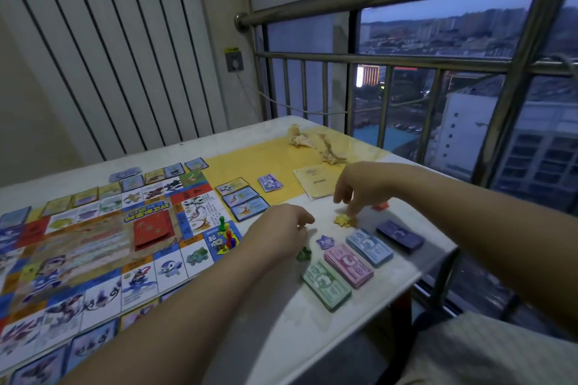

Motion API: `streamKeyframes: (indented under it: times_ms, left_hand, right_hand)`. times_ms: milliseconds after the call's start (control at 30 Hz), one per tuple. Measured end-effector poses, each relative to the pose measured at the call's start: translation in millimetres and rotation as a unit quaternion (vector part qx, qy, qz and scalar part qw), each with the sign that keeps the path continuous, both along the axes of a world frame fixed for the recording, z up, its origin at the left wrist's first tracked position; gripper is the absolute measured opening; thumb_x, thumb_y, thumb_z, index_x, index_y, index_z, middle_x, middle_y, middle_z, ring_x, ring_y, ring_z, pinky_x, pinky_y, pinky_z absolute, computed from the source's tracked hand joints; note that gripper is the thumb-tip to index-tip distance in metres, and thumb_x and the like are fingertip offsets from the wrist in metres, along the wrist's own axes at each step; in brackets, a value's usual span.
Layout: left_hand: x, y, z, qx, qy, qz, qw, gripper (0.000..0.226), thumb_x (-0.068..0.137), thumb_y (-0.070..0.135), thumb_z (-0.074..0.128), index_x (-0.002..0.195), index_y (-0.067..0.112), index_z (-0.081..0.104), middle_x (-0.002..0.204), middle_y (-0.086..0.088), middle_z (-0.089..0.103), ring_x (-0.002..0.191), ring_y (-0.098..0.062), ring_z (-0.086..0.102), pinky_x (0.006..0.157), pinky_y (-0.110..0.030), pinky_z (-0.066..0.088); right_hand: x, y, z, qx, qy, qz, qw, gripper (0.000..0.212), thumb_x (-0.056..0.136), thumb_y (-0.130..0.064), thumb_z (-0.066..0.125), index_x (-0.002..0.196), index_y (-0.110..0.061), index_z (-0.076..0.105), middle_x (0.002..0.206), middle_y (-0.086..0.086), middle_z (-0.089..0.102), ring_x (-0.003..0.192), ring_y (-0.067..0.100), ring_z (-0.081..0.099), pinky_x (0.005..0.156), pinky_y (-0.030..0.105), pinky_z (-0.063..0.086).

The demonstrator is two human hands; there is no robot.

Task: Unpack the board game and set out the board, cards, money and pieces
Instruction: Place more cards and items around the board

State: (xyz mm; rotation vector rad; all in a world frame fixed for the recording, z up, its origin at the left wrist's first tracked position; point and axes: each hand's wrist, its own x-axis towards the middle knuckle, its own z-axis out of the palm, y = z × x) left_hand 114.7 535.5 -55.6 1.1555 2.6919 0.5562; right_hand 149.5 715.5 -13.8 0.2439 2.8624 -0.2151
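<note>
The game board (93,244) lies unfolded on the bench (297,322), with coloured pawns (226,233) standing near its right corner. Right of the board, four money stacks (348,266) sit in a row. Just right of the board, the left hand (281,225) has curled fingers; I cannot tell whether they hold anything. Farther right of the board, the right hand (359,187) pinches the yellow star tokens (345,220) with its fingers.
</note>
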Motion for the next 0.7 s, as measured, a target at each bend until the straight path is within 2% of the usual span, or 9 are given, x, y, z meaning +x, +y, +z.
streamKeyframes:
  times_ms: [167, 333, 367, 400, 433, 467, 533, 633, 700]
  left_hand:
    - [-4.7, 11.2, -1.6, -0.015, 0.007, 0.013, 1.0, 0.032, 0.098, 0.023, 0.048, 0.128, 0.019, 0.058, 0.128, 0.001, 0.06, 0.115, -0.015, 0.055, 0.09, -0.023, 0.043]
    - [-8.9, 14.3, 0.6, -0.015, -0.012, 0.018, 1.0, 0.03, 0.097, 0.025, 0.05, 0.125, 0.02, 0.061, 0.123, 0.001, 0.062, 0.112, -0.014, 0.057, 0.084, -0.02, 0.041]
    - [-9.3, 17.5, 1.7, -0.019, -0.018, 0.015, 1.0, 0.025, 0.097, 0.024, 0.051, 0.118, 0.023, 0.064, 0.115, -0.003, 0.064, 0.104, -0.017, 0.058, 0.08, -0.022, 0.041]
    - [-12.0, 22.6, 0.1, -0.021, -0.018, 0.018, 0.999, 0.03, 0.096, 0.022, 0.051, 0.116, 0.003, 0.062, 0.101, -0.007, 0.061, 0.093, -0.021, 0.056, 0.076, -0.024, 0.04]
    - [-12.8, 28.3, 0.2, -0.024, -0.021, 0.018, 0.999, 0.014, 0.094, 0.02, 0.051, 0.084, 0.018, 0.041, 0.091, -0.008, 0.054, 0.083, -0.021, 0.05, 0.072, -0.027, 0.039]
    - [-14.5, 34.6, -1.0, -0.014, -0.023, 0.023, 0.999, 0.013, 0.092, 0.019, 0.052, 0.083, 0.026, 0.057, 0.086, -0.005, 0.053, 0.079, -0.019, 0.048, 0.07, -0.029, 0.041]
    - [-14.8, 47.1, -2.1, -0.003, -0.052, 0.031, 0.998, 0.013, 0.086, 0.021, 0.057, 0.075, 0.024, 0.061, 0.08, -0.005, 0.059, 0.073, -0.02, 0.052, 0.066, -0.032, 0.046]
    - [-13.3, 61.8, -2.0, -0.001, -0.089, 0.036, 0.995, 0.018, 0.079, 0.024, 0.065, 0.064, 0.017, 0.058, 0.065, -0.008, 0.048, 0.06, -0.02, 0.038, 0.052, -0.029, 0.032]
    - [-15.0, 68.8, -2.7, -0.011, -0.098, 0.027, 0.995, 0.02, 0.079, 0.022, 0.068, 0.067, 0.016, 0.054, 0.069, -0.009, 0.041, 0.063, -0.02, 0.032, 0.052, -0.029, 0.026]
  right_hand:
    - [-13.1, -2.9, -9.4, 0.038, -0.065, 0.021, 0.997, 0.048, 0.071, -0.019, 0.081, 0.116, -0.02, 0.063, 0.103, -0.003, 0.06, 0.083, 0.018, 0.066, 0.081, 0.039, 0.057]
    - [-19.9, -4.7, -7.2, 0.024, -0.094, 0.026, 0.995, 0.038, 0.075, -0.012, 0.078, 0.11, -0.01, 0.063, 0.107, 0.008, 0.065, 0.084, 0.02, 0.066, 0.073, 0.026, 0.056]
    - [-21.9, -3.9, -7.1, 0.021, -0.101, 0.026, 0.994, 0.037, 0.075, -0.012, 0.078, 0.109, -0.01, 0.064, 0.106, 0.009, 0.067, 0.084, 0.021, 0.067, 0.075, 0.028, 0.057]
    - [-23.9, -3.0, -7.4, 0.022, -0.109, 0.027, 0.993, 0.037, 0.074, -0.012, 0.078, 0.108, -0.01, 0.065, 0.105, 0.009, 0.068, 0.085, 0.021, 0.068, 0.078, 0.032, 0.058]
    - [-26.0, -1.6, -8.4, 0.023, -0.117, 0.027, 0.992, 0.037, 0.073, -0.013, 0.079, 0.107, -0.01, 0.065, 0.104, 0.009, 0.069, 0.086, 0.021, 0.069, 0.08, 0.036, 0.058]
    - [-27.6, 0.1, -9.4, 0.022, -0.124, 0.025, 0.992, 0.036, 0.073, -0.014, 0.08, 0.106, -0.011, 0.066, 0.103, 0.01, 0.07, 0.085, 0.021, 0.07, 0.081, 0.039, 0.058]
    - [-29.3, 3.9, -10.8, 0.018, -0.134, 0.018, 0.991, 0.036, 0.072, -0.017, 0.08, 0.105, -0.01, 0.067, 0.101, 0.011, 0.071, 0.079, 0.019, 0.069, 0.082, 0.044, 0.057]
    - [-29.5, 10.0, -12.9, 0.005, -0.143, 0.009, 0.99, 0.031, 0.075, -0.024, 0.079, 0.101, -0.011, 0.068, 0.089, 0.006, 0.073, 0.075, 0.015, 0.069, 0.085, 0.043, 0.057]
    - [-29.6, 12.6, -14.7, -0.007, -0.147, 0.011, 0.989, 0.017, 0.077, -0.025, 0.077, 0.085, -0.015, 0.067, 0.077, 0.0, 0.07, 0.07, 0.013, 0.068, 0.085, 0.04, 0.056]
